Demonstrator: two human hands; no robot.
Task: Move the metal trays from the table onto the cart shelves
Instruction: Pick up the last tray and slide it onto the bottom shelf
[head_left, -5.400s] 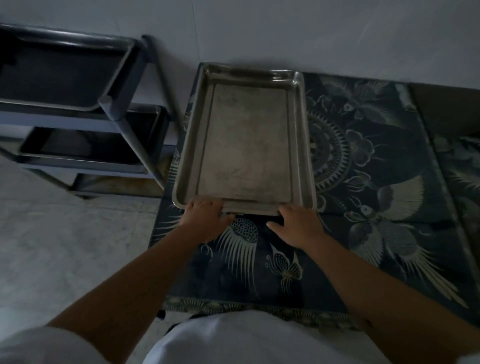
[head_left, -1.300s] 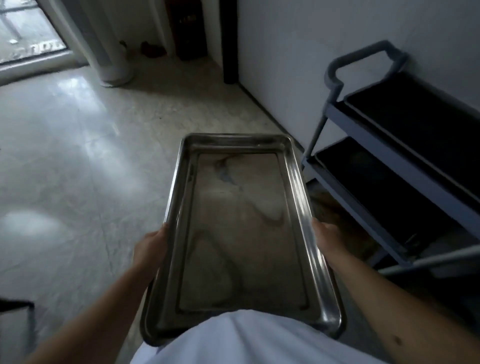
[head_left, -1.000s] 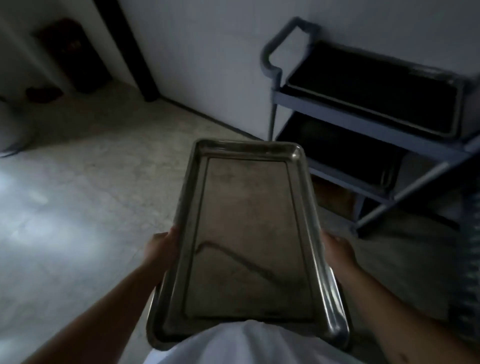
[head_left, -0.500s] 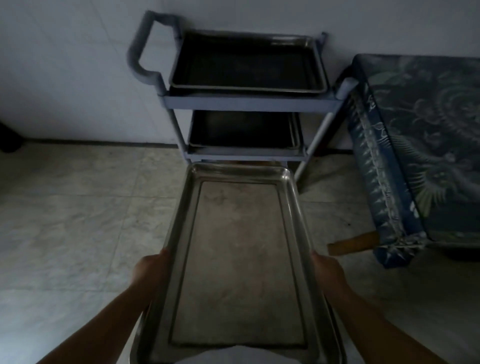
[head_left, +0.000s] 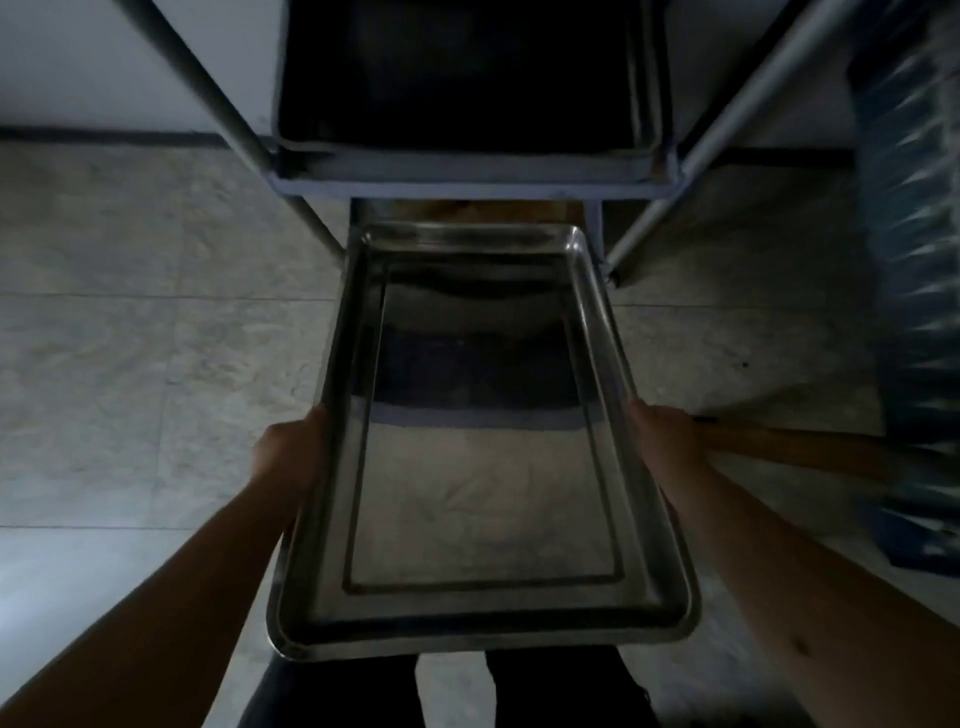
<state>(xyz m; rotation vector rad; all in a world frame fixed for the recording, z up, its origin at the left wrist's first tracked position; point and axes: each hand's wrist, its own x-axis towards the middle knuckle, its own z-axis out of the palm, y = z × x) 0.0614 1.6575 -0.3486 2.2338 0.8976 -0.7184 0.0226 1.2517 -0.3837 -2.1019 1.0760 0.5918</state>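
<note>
Cart (head_left: 467, 182) top cut off — tablecloth (head_left: 909, 260) blurred, shelf tray (head_left: 467, 78) too dark.

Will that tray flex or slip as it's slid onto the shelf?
Probably stiff: the tray spans flat between the left hand and right hand. Its shiny metal looks slippery, so it may slide easily.

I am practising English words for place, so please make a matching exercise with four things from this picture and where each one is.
1. metal tray
2. left hand
3. dark tray
4. patterned cloth

a. right edge of picture
b. on a cart shelf, top of picture
c. on tray's left rim
d. held in the middle

Pairs: 1-d, 2-c, 3-b, 4-a
</note>
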